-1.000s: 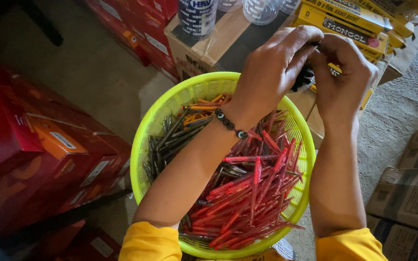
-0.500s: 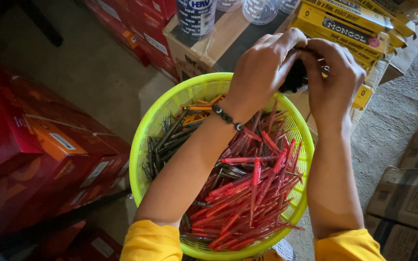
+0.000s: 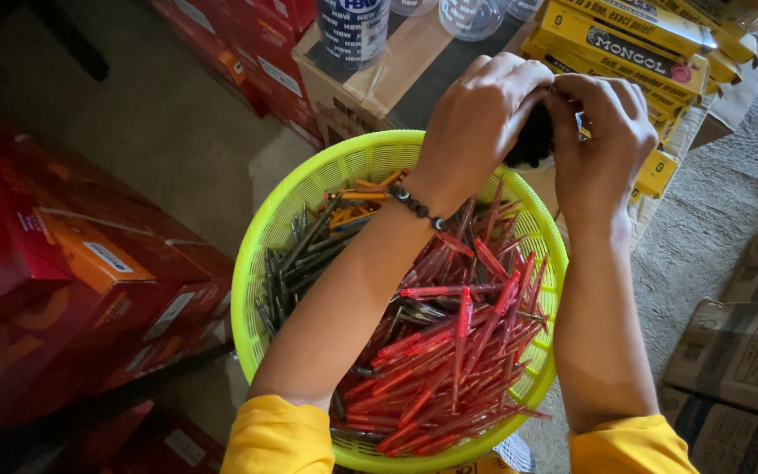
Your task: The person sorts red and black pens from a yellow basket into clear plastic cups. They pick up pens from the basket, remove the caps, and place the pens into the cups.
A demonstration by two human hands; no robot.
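Gripping one dark object (image 3: 533,140), two hands, left (image 3: 484,114), right (image 3: 603,145), one basket (image 3: 309,189)

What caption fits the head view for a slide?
Both hands, left hand and right hand, grip a small dark object above a round lime-green plastic basket of red pens.

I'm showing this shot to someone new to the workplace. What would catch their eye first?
Probably the lime-green basket in the middle, heaped with red pens and a few dark ones at its left. Above its far rim, the left hand and right hand pinch a small dark object together.
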